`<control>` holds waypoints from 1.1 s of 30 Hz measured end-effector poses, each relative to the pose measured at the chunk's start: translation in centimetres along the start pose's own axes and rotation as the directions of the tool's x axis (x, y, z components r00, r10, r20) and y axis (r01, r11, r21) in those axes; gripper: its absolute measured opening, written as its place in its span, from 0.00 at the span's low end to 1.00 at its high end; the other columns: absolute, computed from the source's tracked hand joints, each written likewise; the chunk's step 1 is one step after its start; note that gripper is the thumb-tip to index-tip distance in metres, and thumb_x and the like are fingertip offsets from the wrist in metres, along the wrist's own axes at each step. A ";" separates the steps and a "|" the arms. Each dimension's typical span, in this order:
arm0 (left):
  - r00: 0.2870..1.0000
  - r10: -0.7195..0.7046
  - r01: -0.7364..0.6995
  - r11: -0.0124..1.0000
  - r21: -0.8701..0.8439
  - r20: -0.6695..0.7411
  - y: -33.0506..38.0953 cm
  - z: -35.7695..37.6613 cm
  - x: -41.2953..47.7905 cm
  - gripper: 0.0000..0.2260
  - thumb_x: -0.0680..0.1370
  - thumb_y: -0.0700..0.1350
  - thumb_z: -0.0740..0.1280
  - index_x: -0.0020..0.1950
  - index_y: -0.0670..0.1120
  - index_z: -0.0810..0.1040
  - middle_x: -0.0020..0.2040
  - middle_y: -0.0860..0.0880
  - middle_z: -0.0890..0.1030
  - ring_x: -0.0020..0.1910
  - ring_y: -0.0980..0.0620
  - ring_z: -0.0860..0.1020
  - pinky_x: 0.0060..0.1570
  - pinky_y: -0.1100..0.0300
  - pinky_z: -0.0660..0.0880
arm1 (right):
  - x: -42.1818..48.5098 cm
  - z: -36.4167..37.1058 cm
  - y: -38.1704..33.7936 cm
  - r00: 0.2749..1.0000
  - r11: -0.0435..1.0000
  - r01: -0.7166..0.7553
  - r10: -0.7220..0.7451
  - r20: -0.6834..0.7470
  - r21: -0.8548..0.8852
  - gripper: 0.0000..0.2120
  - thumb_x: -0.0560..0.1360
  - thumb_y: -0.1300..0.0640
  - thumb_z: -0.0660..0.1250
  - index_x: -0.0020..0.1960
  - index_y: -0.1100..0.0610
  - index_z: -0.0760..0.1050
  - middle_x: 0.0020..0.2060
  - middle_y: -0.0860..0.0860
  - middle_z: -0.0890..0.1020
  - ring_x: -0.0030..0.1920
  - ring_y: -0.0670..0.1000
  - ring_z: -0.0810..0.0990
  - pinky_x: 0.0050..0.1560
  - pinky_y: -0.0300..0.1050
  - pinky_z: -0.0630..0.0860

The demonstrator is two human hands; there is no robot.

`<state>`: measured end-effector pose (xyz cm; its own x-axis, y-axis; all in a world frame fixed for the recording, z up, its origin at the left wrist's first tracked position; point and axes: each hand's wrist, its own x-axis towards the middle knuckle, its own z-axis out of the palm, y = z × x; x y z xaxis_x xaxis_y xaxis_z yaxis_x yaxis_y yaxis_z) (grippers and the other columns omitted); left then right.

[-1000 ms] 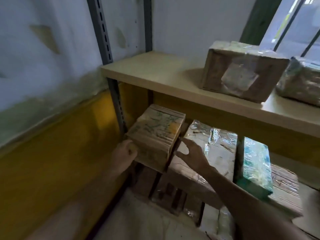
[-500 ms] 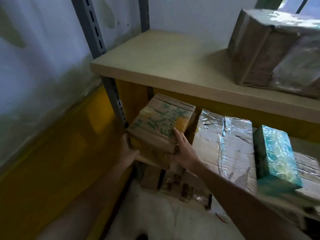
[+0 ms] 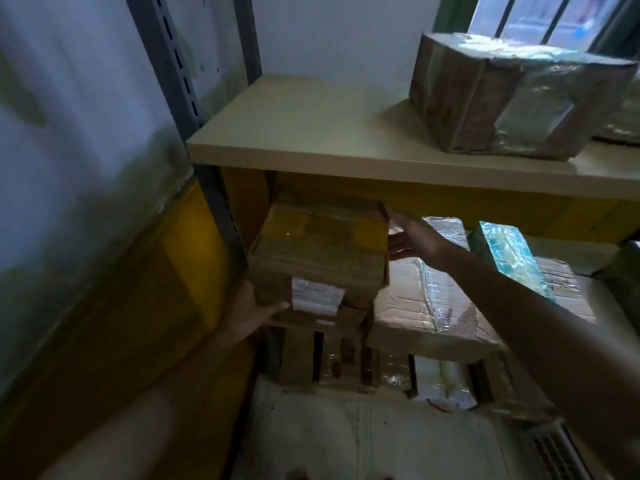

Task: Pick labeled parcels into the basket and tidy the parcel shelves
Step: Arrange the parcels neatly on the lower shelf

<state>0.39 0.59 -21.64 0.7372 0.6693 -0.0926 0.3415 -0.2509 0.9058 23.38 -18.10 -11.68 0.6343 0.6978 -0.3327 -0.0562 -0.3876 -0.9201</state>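
Now I hold the brown parcel [image 3: 320, 252] between both hands. My left hand [image 3: 258, 306] has fingers clamped under its near left corner; my right hand [image 3: 414, 237], fingers spread apart, presses its right side.

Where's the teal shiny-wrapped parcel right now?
In the head view, the teal parcel sits right of centre on the lower shelf, atop a flat printed parcel, just right of the right hand.

A pale, stained wall [image 3: 79, 109] with a yellow lower band [image 3: 114, 306] ran beside a grey slotted upright [image 3: 180, 88]. A beige shelf board [image 3: 311, 133] spanned above. Daylight came through a barred window [image 3: 540, 19] at upper right. The floor [image 3: 363, 438] below looked pale and scuffed.
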 end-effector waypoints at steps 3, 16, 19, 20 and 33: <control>0.999 0.005 -0.008 0.994 -0.105 -0.032 1.4 0.0 0.5 0.35 0.68 0.46 0.74 0.71 0.48 0.62 0.62 0.53 0.71 0.61 0.54 0.70 0.56 0.59 0.69 | -0.2 1.1 0.2 0.998 0.997 0.037 -0.032 -0.059 0.072 0.27 0.76 0.36 0.47 0.71 0.47 0.61 0.62 0.57 0.76 0.61 0.57 0.75 0.61 0.60 0.69; 0.992 -0.125 0.122 0.948 -0.294 0.010 2.1 -1.2 1.5 0.30 0.67 0.54 0.73 0.66 0.55 0.67 0.56 0.55 0.75 0.54 0.54 0.74 0.44 0.63 0.72 | 1.2 5.0 0.6 0.998 0.999 0.040 -0.040 -0.056 -0.011 0.30 0.74 0.46 0.65 0.73 0.43 0.57 0.65 0.53 0.73 0.54 0.57 0.78 0.34 0.49 0.80; 0.994 -0.098 0.108 0.954 -0.280 0.052 1.7 -1.2 1.1 0.37 0.62 0.55 0.75 0.68 0.57 0.64 0.56 0.58 0.74 0.54 0.57 0.73 0.45 0.64 0.72 | 1.5 5.0 1.3 0.998 0.999 0.032 -0.030 -0.060 0.021 0.30 0.75 0.46 0.64 0.74 0.43 0.56 0.65 0.53 0.72 0.53 0.56 0.77 0.33 0.47 0.79; 0.994 -0.095 0.107 0.955 -0.277 0.055 1.5 -1.2 1.1 0.39 0.61 0.55 0.75 0.69 0.57 0.62 0.58 0.57 0.73 0.55 0.56 0.73 0.49 0.61 0.73 | 1.6 5.1 1.4 0.996 0.999 0.031 -0.029 -0.090 0.022 0.30 0.76 0.45 0.63 0.74 0.44 0.56 0.66 0.53 0.72 0.57 0.57 0.76 0.35 0.48 0.79; 0.987 -0.010 0.001 0.999 0.054 0.161 0.3 0.2 0.8 0.42 0.67 0.37 0.74 0.74 0.52 0.55 0.73 0.44 0.60 0.72 0.45 0.60 0.68 0.43 0.63 | 3.6 7.2 5.0 0.996 0.904 0.086 -0.091 0.008 -0.419 0.30 0.72 0.56 0.71 0.71 0.53 0.63 0.66 0.55 0.73 0.54 0.47 0.76 0.42 0.22 0.68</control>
<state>1.20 0.96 -21.55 0.8181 0.5503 -0.1671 0.3736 -0.2877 0.8818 19.84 -13.21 -18.99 0.6304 0.7352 -0.2491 0.3274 -0.5427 -0.7735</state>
